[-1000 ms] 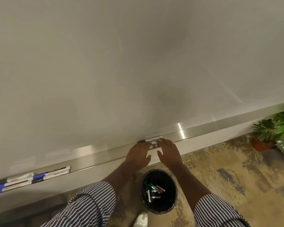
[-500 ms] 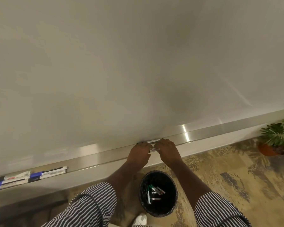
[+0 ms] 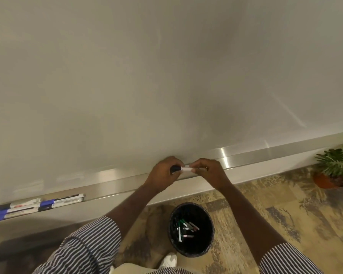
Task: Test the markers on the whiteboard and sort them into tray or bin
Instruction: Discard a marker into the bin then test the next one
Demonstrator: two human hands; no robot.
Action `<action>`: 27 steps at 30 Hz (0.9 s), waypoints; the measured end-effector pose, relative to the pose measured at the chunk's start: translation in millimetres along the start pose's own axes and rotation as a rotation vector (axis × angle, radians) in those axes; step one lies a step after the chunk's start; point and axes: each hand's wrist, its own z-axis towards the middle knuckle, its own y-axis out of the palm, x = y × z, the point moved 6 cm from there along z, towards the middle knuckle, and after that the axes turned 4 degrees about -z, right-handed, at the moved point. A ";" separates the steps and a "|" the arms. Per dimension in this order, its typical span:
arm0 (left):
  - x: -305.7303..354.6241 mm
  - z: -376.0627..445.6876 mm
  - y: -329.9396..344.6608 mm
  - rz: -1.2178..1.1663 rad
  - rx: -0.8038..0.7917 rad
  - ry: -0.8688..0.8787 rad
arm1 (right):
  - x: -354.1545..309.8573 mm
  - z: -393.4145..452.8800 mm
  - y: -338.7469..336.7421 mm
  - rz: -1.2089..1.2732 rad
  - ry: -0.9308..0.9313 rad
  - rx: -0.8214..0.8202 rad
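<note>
A white marker [image 3: 186, 169] with a black cap is held level just above the metal tray [image 3: 246, 155] under the whiteboard [image 3: 166, 76]. My left hand [image 3: 163, 174] grips its black cap end. My right hand [image 3: 208, 172] pinches the white barrel from the other side. Several capped markers [image 3: 40, 205], blue and black, lie in the tray far to the left. On the floor below my hands stands a black bin [image 3: 191, 230] with several discarded markers inside.
A potted plant [image 3: 333, 169] stands on the patterned carpet at the right by the wall. My white shoe [image 3: 168, 261] is next to the bin's near side. The whiteboard surface shows no marks.
Both hands closed on the marker that lay in the tray and lifted it slightly. The view has tilted up a little.
</note>
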 end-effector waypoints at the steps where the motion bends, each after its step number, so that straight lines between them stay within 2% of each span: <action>1: 4.9 -1.1 -8.1 -0.070 0.006 -0.014 | -8.1 -1.2 -5.3 0.086 0.018 -0.019; 4: 30.8 -9.9 -34.3 -0.283 0.064 -0.063 | -42.2 -9.0 -20.0 0.309 0.029 -0.040; 8: 76.9 -25.0 -71.0 -0.454 0.187 -0.077 | -93.8 -15.3 -27.1 0.627 0.006 -0.014; 14: 120.8 -47.5 -140.0 -0.498 0.440 0.025 | -189.9 -16.1 -11.2 0.925 -0.211 -0.193; 17: 142.5 -60.9 -178.4 -0.456 0.527 0.082 | -237.8 -14.4 5.4 0.974 -0.325 -0.248; 27: 168.1 -114.9 -290.2 -0.389 0.738 0.150 | -362.3 -17.4 75.4 0.869 -0.580 -0.317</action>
